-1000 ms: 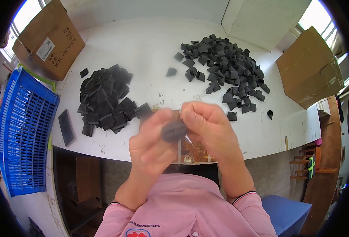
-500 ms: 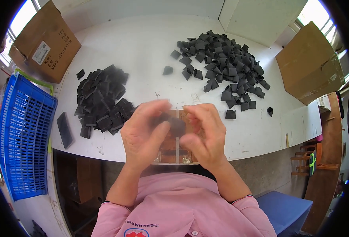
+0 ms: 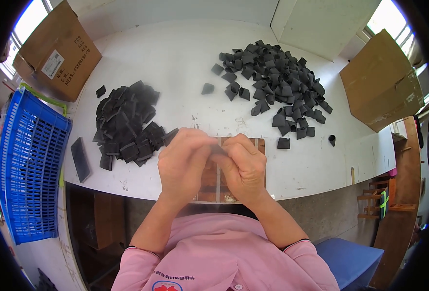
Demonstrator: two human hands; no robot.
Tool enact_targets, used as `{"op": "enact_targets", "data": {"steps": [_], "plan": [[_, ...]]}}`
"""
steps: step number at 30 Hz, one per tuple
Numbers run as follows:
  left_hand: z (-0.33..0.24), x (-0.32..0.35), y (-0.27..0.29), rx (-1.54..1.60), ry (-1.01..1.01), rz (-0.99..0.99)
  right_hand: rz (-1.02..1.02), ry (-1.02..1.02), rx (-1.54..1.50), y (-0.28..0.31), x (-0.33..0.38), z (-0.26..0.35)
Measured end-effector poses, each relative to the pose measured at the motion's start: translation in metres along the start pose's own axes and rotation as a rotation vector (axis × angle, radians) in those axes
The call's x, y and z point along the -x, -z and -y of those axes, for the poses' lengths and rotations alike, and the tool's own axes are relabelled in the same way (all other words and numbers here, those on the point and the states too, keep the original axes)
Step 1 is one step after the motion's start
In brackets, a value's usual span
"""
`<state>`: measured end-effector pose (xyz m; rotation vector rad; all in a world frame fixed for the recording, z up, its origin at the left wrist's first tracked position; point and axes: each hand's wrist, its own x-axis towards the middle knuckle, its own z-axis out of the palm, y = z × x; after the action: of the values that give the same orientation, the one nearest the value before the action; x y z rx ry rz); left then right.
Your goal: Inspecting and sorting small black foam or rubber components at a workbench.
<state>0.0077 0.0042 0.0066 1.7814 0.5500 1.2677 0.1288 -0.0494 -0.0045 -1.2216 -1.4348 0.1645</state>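
My left hand (image 3: 181, 162) and my right hand (image 3: 245, 167) meet over a brown wooden board (image 3: 259, 160) at the table's front edge. Both hands are closed, fingertips pinching a small black piece (image 3: 218, 148) that looks like fabric; most of it is hidden by the fingers, and the left hand is slightly blurred. Just left of my left hand lies a heap of flat black squares (image 3: 127, 116). Beyond my right hand, a larger heap of black pieces (image 3: 272, 72) is spread out, many curled into open loops.
A dark phone-like slab (image 3: 80, 160) lies at the left, near a blue plastic basket (image 3: 32, 165). Cardboard boxes stand at the far left (image 3: 59, 53) and right (image 3: 381, 82). One loose black piece (image 3: 208, 88) rests between the heaps. A blue stool (image 3: 348, 262) is below right.
My hands have come together, and the fingers have closed around the black piece. My right hand, open before with its fingers apart, now pinches it too.
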Motion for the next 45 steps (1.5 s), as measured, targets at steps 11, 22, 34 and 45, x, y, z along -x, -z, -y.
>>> {"op": "enact_targets", "data": {"steps": [11, 22, 34, 45], "plan": [[-0.003, -0.001, 0.002, 0.821, 0.253, -0.146, 0.135, -0.219, -0.160, 0.014, -0.018, 0.029], [0.001, 0.013, 0.006, 0.630, 0.286, -0.136, 0.034, 0.017, 0.048, 0.003, -0.006, 0.008], [0.056, 0.021, 0.007, -0.419, 0.309, 0.004, -0.159, -0.511, -0.615, 0.037, -0.052, -0.013], [0.108, 0.038, 0.002, -0.607, 0.094, 0.011, 0.280, -0.929, -0.441, 0.016, 0.060, -0.013]]}}
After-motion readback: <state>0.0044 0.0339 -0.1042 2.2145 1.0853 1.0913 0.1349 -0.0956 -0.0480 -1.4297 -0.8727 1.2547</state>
